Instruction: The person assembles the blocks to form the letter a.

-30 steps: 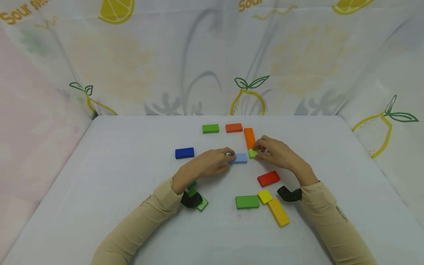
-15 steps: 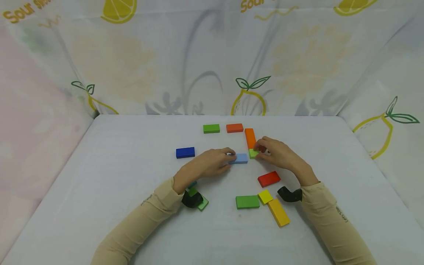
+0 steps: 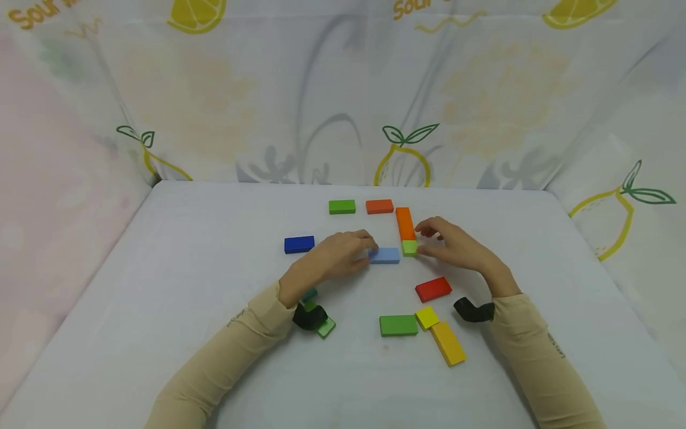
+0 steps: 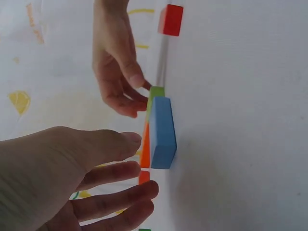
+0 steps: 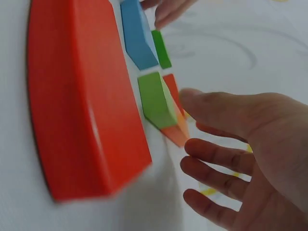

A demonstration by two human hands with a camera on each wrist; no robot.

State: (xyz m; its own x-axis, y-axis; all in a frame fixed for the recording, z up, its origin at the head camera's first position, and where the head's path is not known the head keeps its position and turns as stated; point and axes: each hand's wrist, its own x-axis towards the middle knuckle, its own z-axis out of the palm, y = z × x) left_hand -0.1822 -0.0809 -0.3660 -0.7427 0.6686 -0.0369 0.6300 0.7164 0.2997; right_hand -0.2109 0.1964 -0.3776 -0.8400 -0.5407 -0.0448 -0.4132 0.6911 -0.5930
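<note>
A light blue block [image 3: 387, 256] lies flat on the white table, with the left hand [image 3: 339, 253] at its left end. In the left wrist view, the thumb and relaxed fingers of that hand stand beside the light blue block [image 4: 162, 134], with nothing pinched between them. Just right of the light green square block [image 3: 409, 248] is the right hand [image 3: 455, 243], thumb and fingers parted. The right wrist view shows a gap between its thumb and the light green block [image 5: 157, 99]. An orange block [image 3: 405, 224] runs back from the green one, end against it.
A red block [image 3: 433, 289] lies below the right hand. Nearer are a green block [image 3: 398, 326], a yellow square [image 3: 427, 318] and an amber block [image 3: 448, 344]. Dark blue [image 3: 299, 245], green [image 3: 342, 207] and red-orange [image 3: 379, 206] blocks lie farther back. The left wrist partly covers several green blocks.
The right hand has let go of the light green block and moved slightly right, its fingers spreading. The left hand has lifted a little from the light blue block. The blocks stay in place.
</note>
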